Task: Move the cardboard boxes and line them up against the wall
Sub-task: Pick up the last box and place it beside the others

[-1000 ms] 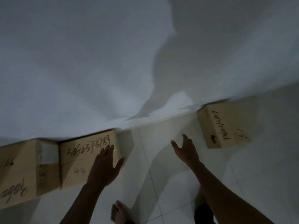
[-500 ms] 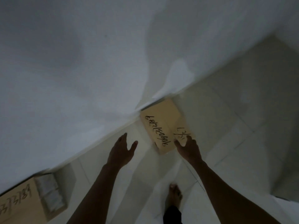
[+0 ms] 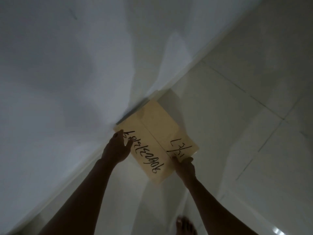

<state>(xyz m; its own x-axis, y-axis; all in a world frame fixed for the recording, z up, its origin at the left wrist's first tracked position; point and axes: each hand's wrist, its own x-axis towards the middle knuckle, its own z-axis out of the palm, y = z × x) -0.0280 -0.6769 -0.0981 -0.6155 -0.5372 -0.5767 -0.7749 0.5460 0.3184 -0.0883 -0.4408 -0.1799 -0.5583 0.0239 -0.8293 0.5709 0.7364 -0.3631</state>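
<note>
Left hand (image 3: pixel 117 148) open-fingered on cardboard box (image 3: pixel 157 133) near corner; right hand (image 3: pixel 183 164) gripping its near edge. Long axis square to wall (image 3: pixel 67 73), far end touching

The wall (image 3: pixel 67 82) blocks the box's (image 3: pixel 157 133) far side; tiled floor (image 3: pixel 254 133) rightward lies open.

Both bare forearms reach forward and down from the bottom of the view. The left hand (image 3: pixel 116 148) is spread, fingers extended and thumb splayed to the right, its fingertips laid on the left edge of the cardboard box (image 3: pixel 157 133). The right hand (image 3: pixel 183 165) is curled at the box's near right edge, fingers bent over it. A bare foot (image 3: pixel 185 226) stands on the floor below the right forearm.
</note>
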